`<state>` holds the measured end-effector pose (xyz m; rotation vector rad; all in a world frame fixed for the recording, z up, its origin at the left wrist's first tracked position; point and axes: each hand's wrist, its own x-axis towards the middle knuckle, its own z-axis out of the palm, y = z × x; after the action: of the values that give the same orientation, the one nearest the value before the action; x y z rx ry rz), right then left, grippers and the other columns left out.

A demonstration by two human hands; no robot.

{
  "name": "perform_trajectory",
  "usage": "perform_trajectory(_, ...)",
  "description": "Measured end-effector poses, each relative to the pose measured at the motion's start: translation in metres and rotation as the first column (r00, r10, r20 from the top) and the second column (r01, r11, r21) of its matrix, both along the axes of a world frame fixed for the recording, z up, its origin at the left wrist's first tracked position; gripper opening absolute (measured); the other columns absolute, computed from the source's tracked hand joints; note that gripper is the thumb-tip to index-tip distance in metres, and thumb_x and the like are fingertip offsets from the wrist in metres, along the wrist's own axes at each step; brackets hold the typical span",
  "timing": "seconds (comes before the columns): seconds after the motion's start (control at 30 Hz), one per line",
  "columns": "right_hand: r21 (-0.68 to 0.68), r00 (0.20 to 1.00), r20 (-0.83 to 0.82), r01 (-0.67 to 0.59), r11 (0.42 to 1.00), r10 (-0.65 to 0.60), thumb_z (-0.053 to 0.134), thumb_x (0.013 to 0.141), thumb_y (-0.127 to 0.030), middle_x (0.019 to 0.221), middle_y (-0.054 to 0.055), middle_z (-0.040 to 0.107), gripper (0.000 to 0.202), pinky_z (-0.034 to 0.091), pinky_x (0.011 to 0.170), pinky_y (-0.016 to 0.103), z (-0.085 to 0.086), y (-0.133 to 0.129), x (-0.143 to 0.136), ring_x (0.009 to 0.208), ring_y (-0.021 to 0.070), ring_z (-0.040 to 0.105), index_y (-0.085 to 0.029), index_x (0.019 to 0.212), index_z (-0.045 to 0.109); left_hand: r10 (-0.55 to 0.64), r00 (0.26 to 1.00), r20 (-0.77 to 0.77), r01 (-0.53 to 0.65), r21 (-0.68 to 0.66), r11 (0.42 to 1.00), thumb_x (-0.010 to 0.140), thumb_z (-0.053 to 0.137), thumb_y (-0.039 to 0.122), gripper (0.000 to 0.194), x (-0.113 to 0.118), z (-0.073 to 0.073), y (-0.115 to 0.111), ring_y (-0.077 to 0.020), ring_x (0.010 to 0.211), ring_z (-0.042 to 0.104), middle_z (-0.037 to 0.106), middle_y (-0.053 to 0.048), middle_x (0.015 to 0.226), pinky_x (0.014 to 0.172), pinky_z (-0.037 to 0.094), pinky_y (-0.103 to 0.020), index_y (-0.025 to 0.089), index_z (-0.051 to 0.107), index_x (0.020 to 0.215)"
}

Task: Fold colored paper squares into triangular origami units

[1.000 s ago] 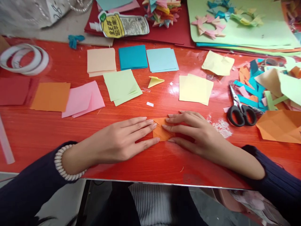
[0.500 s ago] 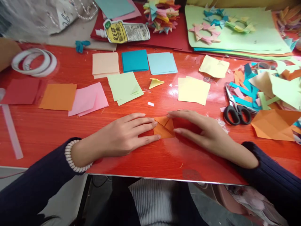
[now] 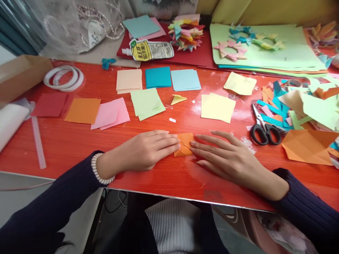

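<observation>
A small orange folded paper (image 3: 185,136) lies on the red table, with a diagonal seam across its top. My left hand (image 3: 148,149) rests flat with its fingers stretched out, their tips on the paper's left side. From the right, the spread fingers of my right hand (image 3: 231,156) reach over the paper's right edge, index and middle fingertips touching it. Neither hand grips anything. Beyond them lie a small yellow folded piece (image 3: 178,99), a stack of green squares (image 3: 147,103) and one of pale yellow squares (image 3: 217,108).
Black-handled scissors (image 3: 265,130) lie right of my right hand, beside paper scraps (image 3: 282,102) and a creased orange sheet (image 3: 309,145). Orange squares (image 3: 82,110), pink squares (image 3: 111,113) and tape rolls (image 3: 64,78) are at left. A glue pouch (image 3: 150,50) lies at the back.
The orange paper now shows its top flaps lying differently along the seam. My right hand has turned flatter, its fingers now spread across the paper's edge. The view has tilted up and left.
</observation>
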<state>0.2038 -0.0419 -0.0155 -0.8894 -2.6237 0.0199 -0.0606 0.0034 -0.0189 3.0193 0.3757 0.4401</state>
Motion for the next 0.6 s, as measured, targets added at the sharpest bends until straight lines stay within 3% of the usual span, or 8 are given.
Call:
perform_trajectory(0.17,0.040,0.997,0.076,-0.003,0.999,0.000,0.055,0.087,-0.025,0.121,0.007,0.062,0.040,0.042,0.098,0.043,0.0003,-0.0006,0.0023,0.115,0.0219,0.054,-0.016,0.126,0.051,0.022,1.000,0.002,-0.022,0.046,0.999,0.084,0.049,0.009,0.034,0.0013,0.0025,-0.0025,-0.0192,0.105,0.058,0.063,-0.010,0.115,0.095,0.048,-0.036,0.008,0.053,0.118)
perform_trajectory(0.33,0.057,0.993,0.120,0.013,0.998,-0.019,0.055,0.086,-0.031,0.123,0.009,0.060,0.040,0.042,0.098,0.046,-0.0038,-0.0016,-0.0007,0.116,0.0245,0.052,-0.016,0.123,0.054,-0.002,1.000,0.016,0.001,0.045,0.999,0.084,0.053,0.015,0.026,0.0032,0.0057,-0.0036,-0.0199,0.093,0.059,0.065,-0.010,0.109,0.081,0.052,-0.034,0.008,0.058,0.109)
perform_trajectory(0.5,0.111,0.997,0.064,0.042,0.993,-0.049,0.060,0.084,-0.029,0.120,0.014,0.060,0.036,0.044,0.095,0.045,-0.0079,-0.0017,-0.0062,0.116,0.0277,0.051,-0.012,0.115,0.060,-0.017,1.000,0.024,0.015,0.080,0.997,0.087,0.051,0.015,0.026,0.0013,0.0031,-0.0029,-0.0190,0.097,0.060,0.066,-0.007,0.109,0.081,0.052,-0.034,0.013,0.056,0.112)
perform_trajectory(0.6,0.098,1.000,0.021,-0.008,0.995,0.006,0.058,0.085,-0.024,0.119,0.013,0.061,0.036,0.043,0.097,0.042,-0.0092,-0.0013,-0.0073,0.115,0.0244,0.052,-0.009,0.117,0.057,-0.009,0.999,0.043,0.005,0.079,0.997,0.087,0.052,0.015,0.024,0.0006,0.0010,-0.0023,-0.0192,0.102,0.060,0.065,-0.008,0.111,0.087,0.051,-0.035,0.014,0.057,0.111)
